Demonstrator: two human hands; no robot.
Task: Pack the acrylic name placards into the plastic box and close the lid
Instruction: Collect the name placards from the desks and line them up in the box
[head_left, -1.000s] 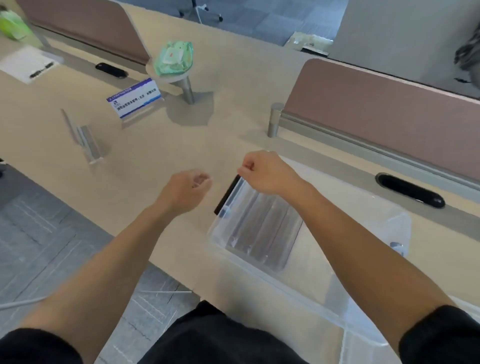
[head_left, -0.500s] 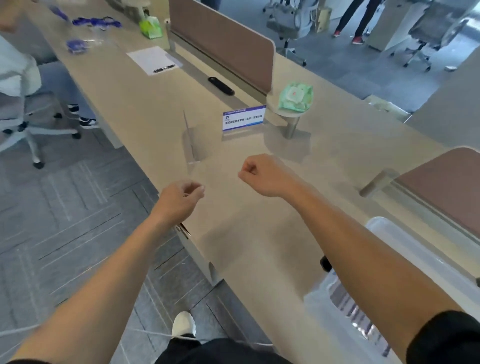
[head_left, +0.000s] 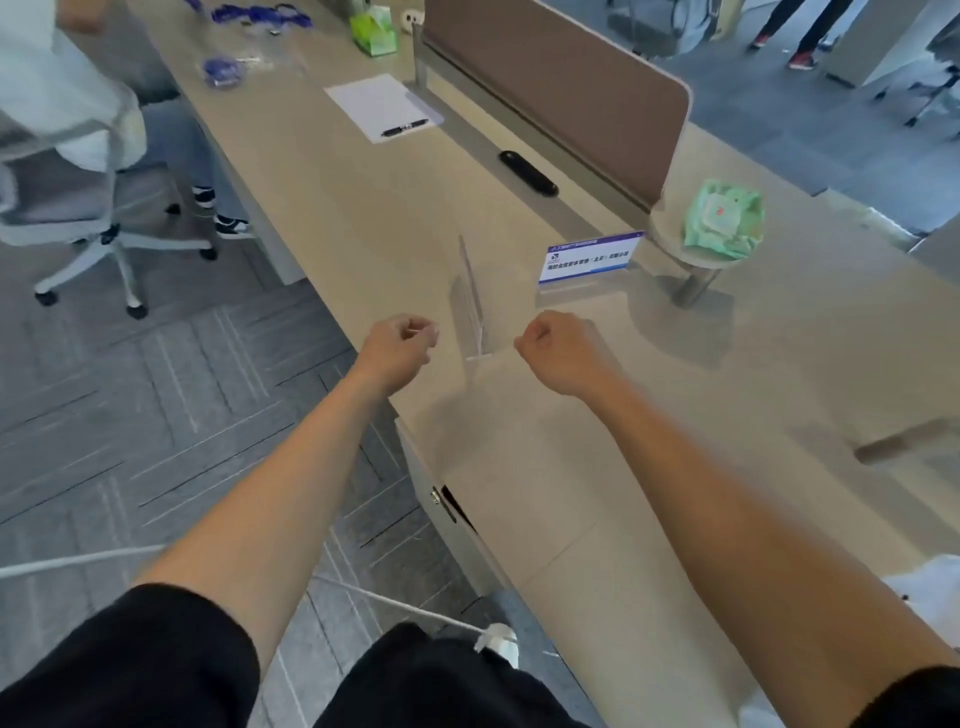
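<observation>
A: Clear acrylic, standing upright near the tabletop (head_left: 597, 467) front edge: that is the empty placard (head_left: 470, 296), and I am taking it as the landmark.

B: Where are the hands sitting around it?

A: The left hand (head_left: 397, 345) is hovering just left of it, out over the tabletop's edge with grey floor (head_left: 156, 395) showing beneath. The right hand (head_left: 558, 353) is hovering just right of it, above the tabletop. Both are curled into loose fists, fingers folded in, and neither is gripping anything or touching the placard.

B: How many placards are showing?

A: Two. The second, a printed placard (head_left: 589, 258) with a blue and white card, is standing to the right of the clear one and a little farther back.

B: And the plastic box (head_left: 930, 584)?

A: Only a pale corner is peeking in at the right border, well apart from the placard and nearer to the person. Whether its lid is on, I cannot tell.

B: Open room?

A: Bare tabletop is stretching between the placard and that box corner. Behind the placard the surface is lying bare up to one sheet of paper (head_left: 382, 104) carrying one pen (head_left: 405, 127). Farther right, one green wipes pack (head_left: 724, 218) is resting on a small round stand beside one brown divider panel (head_left: 561, 88).
</observation>
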